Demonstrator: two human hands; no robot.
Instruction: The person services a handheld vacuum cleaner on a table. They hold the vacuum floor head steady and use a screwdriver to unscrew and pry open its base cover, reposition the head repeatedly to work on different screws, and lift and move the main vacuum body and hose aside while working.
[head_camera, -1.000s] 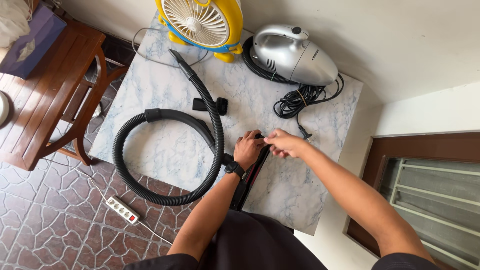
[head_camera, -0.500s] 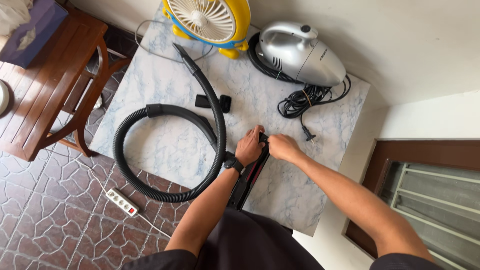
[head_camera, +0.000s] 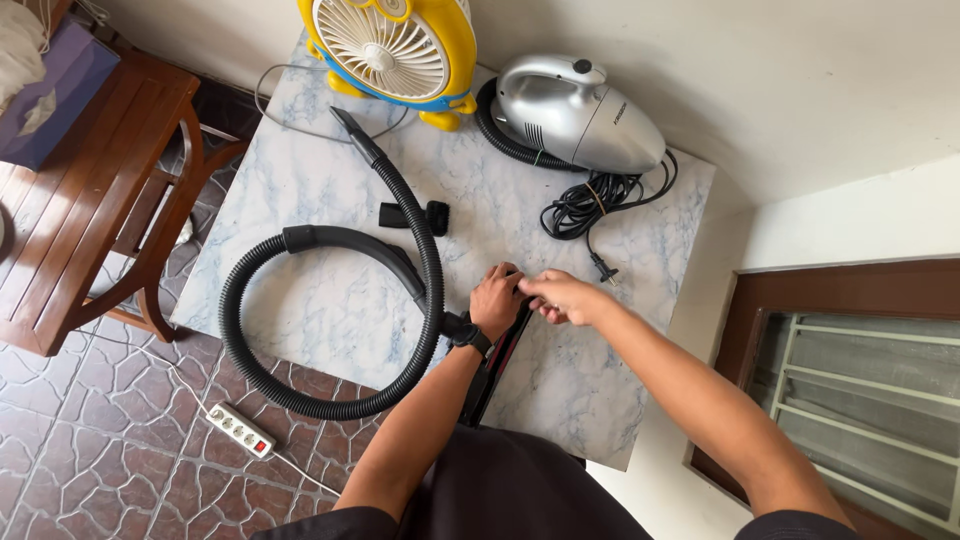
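My left hand (head_camera: 497, 300), with a black watch on the wrist, and my right hand (head_camera: 558, 296) meet over a flat black nozzle piece (head_camera: 497, 372) lying on a marble-patterned table (head_camera: 300, 180). Both hands pinch the piece's upper end. A black ribbed hose (head_camera: 300, 400) loops off the table's left edge, and its narrow black tip (head_camera: 352, 130) points to the far side. A silver hand-held vacuum cleaner (head_camera: 580, 115) sits at the back with its black cord (head_camera: 590, 200) coiled in front of it.
A yellow box fan (head_camera: 390, 45) stands at the table's far edge. A small black attachment (head_camera: 415, 215) lies mid-table. A wooden bench (head_camera: 90, 190) stands to the left, a white power strip (head_camera: 240, 430) lies on the tiled floor, and a brown barred door (head_camera: 860, 370) is on the right.
Both hands stay at the top of the black nozzle piece, with the fingers shifting slightly. The camera view has moved a little; the hose and vacuum have not moved.
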